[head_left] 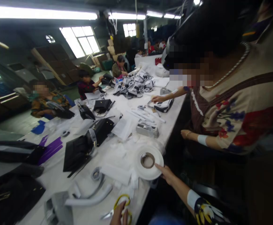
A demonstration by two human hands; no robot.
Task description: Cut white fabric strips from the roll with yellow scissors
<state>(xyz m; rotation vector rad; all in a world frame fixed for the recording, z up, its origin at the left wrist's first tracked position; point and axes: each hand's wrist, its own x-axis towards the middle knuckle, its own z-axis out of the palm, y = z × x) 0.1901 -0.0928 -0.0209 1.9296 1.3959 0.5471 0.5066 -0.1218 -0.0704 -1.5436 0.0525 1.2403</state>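
Observation:
At the table's near right edge, my right hand [166, 175] grips a large roll of white tape [138, 168] by its rim. The thumb reaches towards the roll's brown cardboard core. My left hand [119, 215] enters at the bottom edge, fingers apart, over a pair of scissors with yellow handles [122, 198]. It covers the middle of the scissors, so I cannot tell whether it touches them. White paper pieces [116, 173] and a curved white foam-like tube [89, 200] lie just beyond.
Black handbags [76, 153] spread along the left of the long white table [148, 195]. A grey metal box [147, 130] stands ahead. At right, a co-worker [230, 103] leans close over the table. Other people sit opposite, near a heap of wrapped bag parts [136, 83].

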